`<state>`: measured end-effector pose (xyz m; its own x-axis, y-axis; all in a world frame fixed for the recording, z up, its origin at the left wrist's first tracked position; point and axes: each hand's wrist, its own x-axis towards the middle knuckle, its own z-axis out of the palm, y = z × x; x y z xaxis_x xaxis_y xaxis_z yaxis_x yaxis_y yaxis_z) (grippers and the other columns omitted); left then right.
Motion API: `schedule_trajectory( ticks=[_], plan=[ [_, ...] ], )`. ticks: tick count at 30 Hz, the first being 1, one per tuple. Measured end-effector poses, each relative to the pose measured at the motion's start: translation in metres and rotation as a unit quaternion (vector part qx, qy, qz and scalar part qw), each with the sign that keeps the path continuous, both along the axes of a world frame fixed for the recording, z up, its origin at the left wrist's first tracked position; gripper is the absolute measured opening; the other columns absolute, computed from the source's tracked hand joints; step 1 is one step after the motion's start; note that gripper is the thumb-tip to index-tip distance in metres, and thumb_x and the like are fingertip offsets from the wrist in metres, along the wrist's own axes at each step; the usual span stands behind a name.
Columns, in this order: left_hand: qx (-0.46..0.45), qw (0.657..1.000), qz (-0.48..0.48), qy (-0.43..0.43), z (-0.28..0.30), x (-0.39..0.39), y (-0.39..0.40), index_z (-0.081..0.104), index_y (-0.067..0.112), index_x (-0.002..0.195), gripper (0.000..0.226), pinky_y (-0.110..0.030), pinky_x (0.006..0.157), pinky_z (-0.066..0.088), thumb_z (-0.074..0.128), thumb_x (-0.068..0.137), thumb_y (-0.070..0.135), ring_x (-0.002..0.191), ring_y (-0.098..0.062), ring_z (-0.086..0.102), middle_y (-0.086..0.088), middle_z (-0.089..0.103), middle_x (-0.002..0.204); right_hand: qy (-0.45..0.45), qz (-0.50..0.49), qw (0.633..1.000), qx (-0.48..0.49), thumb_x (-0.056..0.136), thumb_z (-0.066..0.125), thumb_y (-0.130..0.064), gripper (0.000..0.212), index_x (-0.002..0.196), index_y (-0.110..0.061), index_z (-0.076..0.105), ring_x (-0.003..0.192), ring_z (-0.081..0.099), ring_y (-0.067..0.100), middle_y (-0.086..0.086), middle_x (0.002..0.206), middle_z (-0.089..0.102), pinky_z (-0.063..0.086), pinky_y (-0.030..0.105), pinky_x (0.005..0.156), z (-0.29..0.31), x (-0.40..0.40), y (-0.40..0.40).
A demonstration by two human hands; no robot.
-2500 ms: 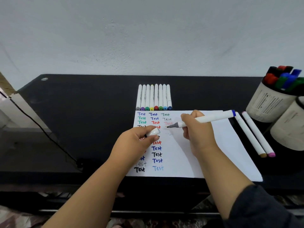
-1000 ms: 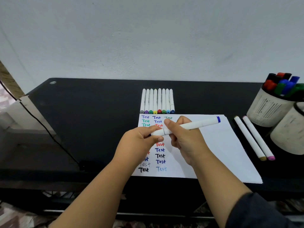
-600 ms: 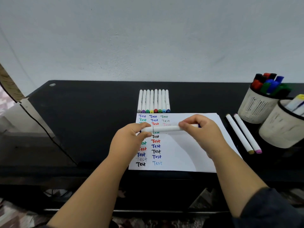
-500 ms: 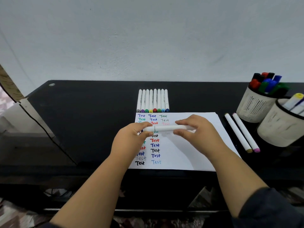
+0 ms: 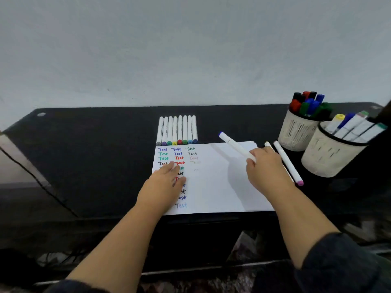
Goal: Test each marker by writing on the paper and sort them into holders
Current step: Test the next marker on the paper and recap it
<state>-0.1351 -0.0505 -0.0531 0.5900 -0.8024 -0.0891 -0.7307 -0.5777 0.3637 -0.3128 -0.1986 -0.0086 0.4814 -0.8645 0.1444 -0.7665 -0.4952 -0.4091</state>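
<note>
My right hand grips a capped white marker with a blue end, held above the right part of the paper. My left hand lies flat with straight fingers on the paper's left side, over the columns of coloured "Test" words. A row of several white markers lies just beyond the paper. Two white markers lie to the right of the paper, one pink-tipped. Two mesh holders stand at the right: the far holder with dark-capped markers, the near holder with white markers.
Everything rests on a black desk against a pale wall. A dark cable runs along the desk's left edge. The desk's front edge is just below the paper.
The cap went back on the marker with both hands. My left hand then let go and dropped flat onto the paper, while my right hand carried the capped marker to the right.
</note>
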Motion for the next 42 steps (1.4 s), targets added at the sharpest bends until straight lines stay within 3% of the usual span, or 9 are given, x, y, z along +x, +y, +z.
schedule_trajectory(
  ticks=[3, 7, 11, 29, 38, 42],
  plan=[
    [0.018, 1.0, -0.006, -0.021, -0.002, 0.002, -0.002, 0.019, 0.027, 0.149, 0.054, -0.031, 0.115, 0.016, 0.03, 0.099, 0.044, 0.143, -0.007, 0.01, 0.012, 0.009, 0.157, -0.004, -0.053, 0.998, 0.023, 0.093, 0.038, -0.003, 0.043, 0.135, -0.011, 0.043, 0.127, 0.033, 0.03, 0.013, 0.141, 0.036, 0.032, 0.035, 0.094, 0.0, -0.011, -0.004],
    [-0.011, 1.0, 0.003, -0.012, 0.0, -0.002, 0.0, 0.024, 0.028, 0.148, 0.051, -0.031, 0.114, 0.018, 0.031, 0.1, 0.041, 0.143, -0.009, 0.014, 0.012, 0.013, 0.156, 0.001, -0.086, 0.996, 0.016, 0.086, 0.036, 0.006, 0.062, 0.142, -0.022, 0.033, 0.118, 0.034, 0.035, 0.019, 0.136, 0.035, 0.035, 0.042, 0.091, -0.005, -0.023, -0.007],
    [-0.025, 1.0, 0.009, -0.011, -0.001, -0.002, 0.001, 0.026, 0.028, 0.147, 0.049, -0.031, 0.113, 0.021, 0.031, 0.1, 0.04, 0.142, -0.008, 0.016, 0.012, 0.015, 0.156, 0.063, -0.109, 0.992, 0.027, 0.088, 0.039, 0.001, 0.059, 0.141, -0.024, 0.036, 0.118, 0.033, 0.034, 0.017, 0.135, 0.034, 0.038, 0.053, 0.098, -0.012, -0.027, -0.012],
    [-0.029, 0.999, 0.017, -0.012, 0.001, -0.006, 0.003, 0.028, 0.029, 0.147, 0.048, -0.03, 0.112, 0.023, 0.032, 0.1, 0.039, 0.142, -0.009, 0.018, 0.013, 0.018, 0.155, 0.171, -0.085, 0.982, -0.001, 0.091, 0.039, -0.002, 0.049, 0.137, -0.017, 0.037, 0.122, 0.029, 0.032, 0.015, 0.135, 0.03, 0.034, 0.043, 0.096, -0.018, -0.024, -0.012],
    [-0.012, 1.0, 0.011, -0.023, 0.002, -0.006, 0.001, 0.024, 0.029, 0.148, 0.049, -0.031, 0.113, 0.022, 0.029, 0.1, 0.039, 0.142, -0.01, 0.016, 0.011, 0.014, 0.156, 0.098, -0.065, 0.991, -0.063, 0.088, 0.04, 0.001, 0.046, 0.132, -0.013, 0.045, 0.114, 0.033, 0.031, 0.013, 0.128, 0.036, 0.033, 0.036, 0.09, -0.026, -0.021, -0.013],
    [0.005, 1.0, 0.002, -0.03, 0.002, -0.006, 0.001, 0.021, 0.027, 0.149, 0.051, -0.032, 0.113, 0.021, 0.027, 0.1, 0.04, 0.143, -0.012, 0.014, 0.01, 0.011, 0.157, 0.054, -0.034, 0.993, -0.095, 0.09, 0.044, -0.003, 0.035, 0.124, -0.009, 0.052, 0.113, 0.035, 0.031, 0.013, 0.125, 0.042, 0.032, 0.034, 0.086, -0.03, -0.011, -0.012]
  ],
)
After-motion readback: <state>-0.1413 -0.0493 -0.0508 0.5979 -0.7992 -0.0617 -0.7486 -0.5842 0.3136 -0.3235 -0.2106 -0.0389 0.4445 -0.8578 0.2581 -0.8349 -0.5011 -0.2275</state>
